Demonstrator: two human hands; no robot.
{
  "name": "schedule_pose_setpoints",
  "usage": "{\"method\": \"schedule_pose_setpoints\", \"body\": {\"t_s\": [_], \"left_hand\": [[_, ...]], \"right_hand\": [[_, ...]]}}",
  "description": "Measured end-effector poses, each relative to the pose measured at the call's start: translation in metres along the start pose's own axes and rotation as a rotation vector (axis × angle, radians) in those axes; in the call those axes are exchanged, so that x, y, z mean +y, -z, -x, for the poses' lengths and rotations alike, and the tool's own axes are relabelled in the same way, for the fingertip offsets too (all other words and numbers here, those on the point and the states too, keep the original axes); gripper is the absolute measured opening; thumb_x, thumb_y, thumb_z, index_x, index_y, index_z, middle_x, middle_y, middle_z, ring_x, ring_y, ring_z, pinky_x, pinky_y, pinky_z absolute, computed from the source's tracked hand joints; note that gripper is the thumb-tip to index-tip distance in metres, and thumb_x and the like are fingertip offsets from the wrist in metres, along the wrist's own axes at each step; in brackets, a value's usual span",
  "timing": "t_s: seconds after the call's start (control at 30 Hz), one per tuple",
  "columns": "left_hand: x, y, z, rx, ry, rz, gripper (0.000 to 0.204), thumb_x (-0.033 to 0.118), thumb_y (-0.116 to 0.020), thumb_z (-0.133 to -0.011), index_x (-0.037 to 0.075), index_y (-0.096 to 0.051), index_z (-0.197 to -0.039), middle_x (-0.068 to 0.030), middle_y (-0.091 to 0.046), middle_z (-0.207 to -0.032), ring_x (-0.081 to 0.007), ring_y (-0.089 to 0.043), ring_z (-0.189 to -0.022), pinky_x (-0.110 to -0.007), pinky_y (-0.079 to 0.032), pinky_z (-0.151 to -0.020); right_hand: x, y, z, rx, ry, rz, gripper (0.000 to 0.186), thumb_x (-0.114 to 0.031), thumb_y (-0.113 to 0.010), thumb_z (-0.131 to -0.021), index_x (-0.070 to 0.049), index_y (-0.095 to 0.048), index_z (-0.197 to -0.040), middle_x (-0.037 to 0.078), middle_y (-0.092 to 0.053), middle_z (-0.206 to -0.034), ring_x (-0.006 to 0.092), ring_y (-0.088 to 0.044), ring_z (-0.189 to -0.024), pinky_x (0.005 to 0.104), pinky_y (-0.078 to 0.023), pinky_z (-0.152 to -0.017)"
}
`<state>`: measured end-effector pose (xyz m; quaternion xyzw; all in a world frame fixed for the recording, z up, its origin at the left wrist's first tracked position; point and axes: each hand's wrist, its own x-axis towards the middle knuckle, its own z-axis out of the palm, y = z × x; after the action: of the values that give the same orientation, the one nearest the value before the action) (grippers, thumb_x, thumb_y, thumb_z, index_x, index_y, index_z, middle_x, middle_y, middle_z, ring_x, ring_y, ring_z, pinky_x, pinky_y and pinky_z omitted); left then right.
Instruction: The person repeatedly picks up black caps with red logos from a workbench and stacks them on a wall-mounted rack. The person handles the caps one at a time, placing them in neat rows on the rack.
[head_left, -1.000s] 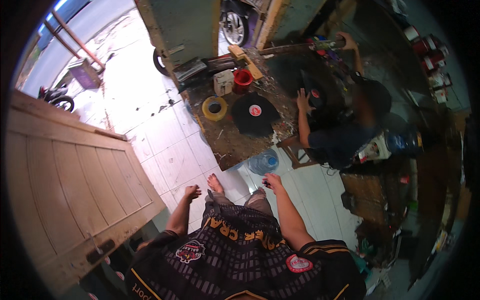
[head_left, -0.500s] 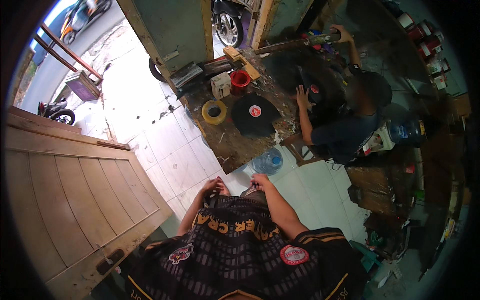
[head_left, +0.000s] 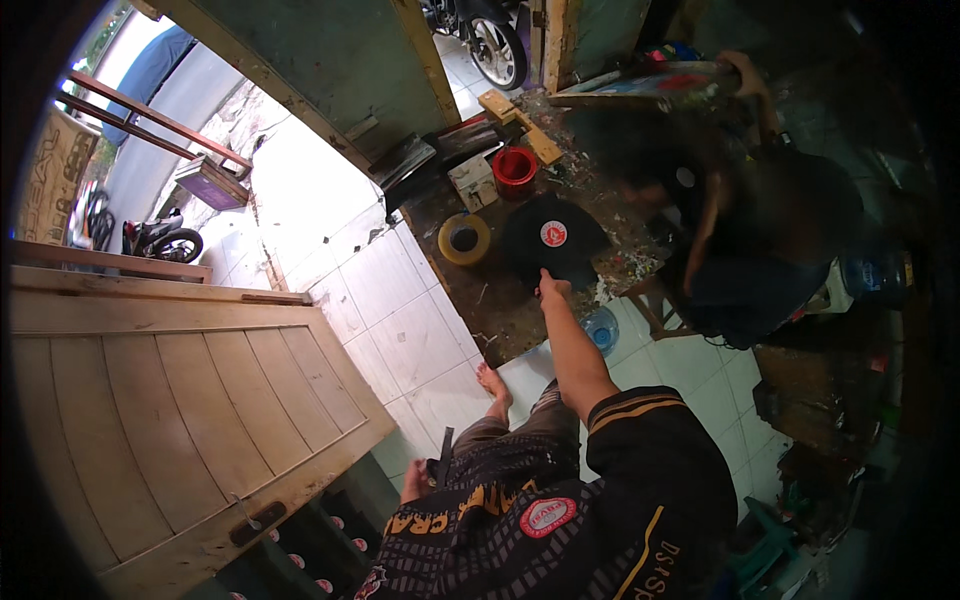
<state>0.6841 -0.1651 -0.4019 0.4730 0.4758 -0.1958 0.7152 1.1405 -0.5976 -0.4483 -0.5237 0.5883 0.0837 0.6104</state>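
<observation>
My right hand [head_left: 552, 288] reaches out over the near side of the worktable [head_left: 500, 325]. Its fingers are closed at the near edge of a black, flat-looking piece [head_left: 575, 240] with a rounded outline and a round red-and-white emblem. Low by my waist, my left hand [head_left: 416, 482] is partly hidden by my shirt, its fingers curled. A narrow dark strip [head_left: 445, 455] stands up beside it; what that hand holds is unclear. Close to the black piece lie a roll of yellowish tape [head_left: 464, 240] and a red can [head_left: 515, 172].
A co-worker [head_left: 775, 230] sits in shadow at the table's right. Wooden pieces [head_left: 520, 125] and a pale block [head_left: 473, 182] lie at the back. A water jug [head_left: 600, 330] stands below the table edge. At left is a wooden door [head_left: 200, 400]; dark panels with round emblems [head_left: 323, 586] lie below it.
My right hand has moved forward from near my waist to the black piece. My left hand has drawn back toward my body. The view has shifted, and the co-worker has leaned over the table.
</observation>
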Motion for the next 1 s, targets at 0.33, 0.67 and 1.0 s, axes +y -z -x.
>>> {"method": "schedule_pose_setpoints", "body": {"t_s": [0.33, 0.67, 1.0], "left_hand": [[-0.018, -0.040, 0.008, 0.072, 0.103, -0.504, 0.049, 0.039, -0.043, -0.096, 0.004, -0.046, -0.130, -0.0129, -0.058, -0.124, -0.0256, -0.056, -0.113, -0.042, -0.045, -0.094], [0.197, -0.225, -0.014, -0.494, -0.312, -0.037, 0.047, 0.039, -0.038, -0.100, 0.003, -0.052, -0.126, -0.0107, -0.057, -0.129, -0.0232, -0.053, -0.121, -0.039, -0.038, -0.103], [0.315, -0.383, 0.107, -1.233, -0.657, 0.449, 0.067, 0.053, -0.042, -0.095, 0.003, -0.039, -0.140, -0.0162, -0.047, -0.137, -0.0261, -0.047, -0.125, -0.041, -0.036, -0.107]], "right_hand": [[-0.017, 0.006, -0.024, -0.091, 0.177, -0.238, 0.017, -0.014, -0.071, -0.080, -0.005, -0.056, -0.079, 0.006, -0.061, -0.071, 0.0170, -0.056, -0.051, 0.0301, -0.041, -0.044], [-0.067, 0.114, 0.206, -0.808, 0.482, -0.623, 0.016, -0.004, -0.060, -0.086, -0.009, -0.058, -0.101, 0.002, -0.062, -0.099, 0.0146, -0.061, -0.093, 0.0308, -0.050, -0.083], [-0.028, 0.186, 0.364, -0.998, 0.521, -0.263, 0.027, 0.002, -0.063, -0.086, -0.013, -0.042, -0.076, -0.008, -0.043, -0.072, 0.0011, -0.045, -0.066, 0.0181, -0.038, -0.059]]}}
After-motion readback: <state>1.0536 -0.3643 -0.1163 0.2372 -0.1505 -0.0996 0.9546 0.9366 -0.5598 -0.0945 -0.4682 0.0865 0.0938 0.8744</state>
